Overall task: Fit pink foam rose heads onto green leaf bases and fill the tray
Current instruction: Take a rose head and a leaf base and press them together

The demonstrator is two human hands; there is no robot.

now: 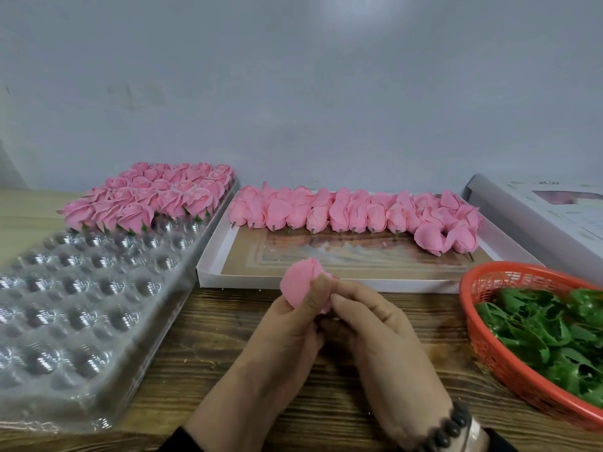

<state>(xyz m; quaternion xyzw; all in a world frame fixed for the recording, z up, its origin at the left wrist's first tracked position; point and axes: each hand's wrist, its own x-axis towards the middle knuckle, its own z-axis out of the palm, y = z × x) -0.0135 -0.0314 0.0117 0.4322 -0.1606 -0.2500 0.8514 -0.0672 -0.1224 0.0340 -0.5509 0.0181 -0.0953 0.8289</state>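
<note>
My left hand (287, 331) grips a pink foam rose head (301, 282) in front of me, thumb pressed on its side. My right hand (375, 334) is curled against the underside of the same rose; what its fingers pinch there is hidden. A clear plastic tray (75, 308) with round cells lies at the left. Finished roses with green bases (153, 195) fill its far rows. Loose pink rose heads (355, 212) lie in a row in a flat white box (326, 282). Green leaf bases (548, 331) are heaped in a red basket (489, 350) at the right.
The work surface is a wooden table (228, 353). A grey-white box lid (538, 210) leans at the far right. A plain wall stands close behind the trays. A dark bead bracelet (450, 429) is on my right wrist.
</note>
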